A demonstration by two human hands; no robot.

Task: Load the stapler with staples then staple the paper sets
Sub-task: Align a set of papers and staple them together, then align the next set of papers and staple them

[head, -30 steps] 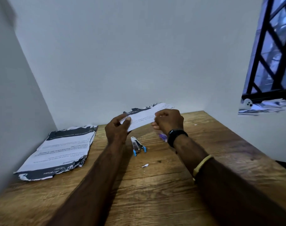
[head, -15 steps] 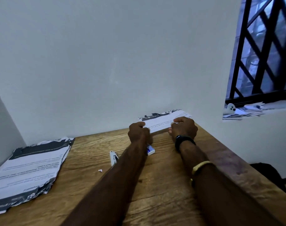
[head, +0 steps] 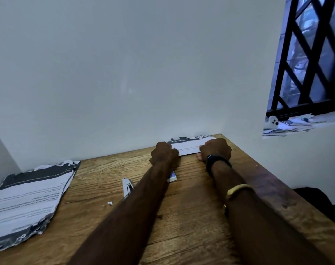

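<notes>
Both hands reach to the far edge of the brown wooden table (head: 191, 217), right of centre in the frame, where it meets the pale grey wall. The left hand (head: 163, 153) is curled into a fist round the left end of a white printed paper set with a ragged dark top edge (head: 189, 146). The right hand (head: 216, 149) is curled round its right end, knuckles up, with a fingertip showing under the sheet's lower edge. The paper set sits low between them, its far edge at the wall; I cannot tell whether it lies flat on the table.

A small white and silver stapler (head: 127, 188) lies on the table below and left of the left hand, apart from both hands and partly hidden by the left forearm. A small white and blue box (head: 172, 177) shows from under that same forearm. A tiny white paper scrap (head: 110, 203) lies near the stapler, just below it in the frame.

At the left edge a thick stack of white printed sheets with dark torn borders (head: 29, 197) rests on the table, well apart from the hands. The right wrist wears a black band (head: 218, 162), and a yellow bangle (head: 237, 189) sits lower on that arm. In the upper right is a window with a black diagonal metal grille (head: 312, 54), with a small white object (head: 272, 122) among loose papers on its sill.
</notes>
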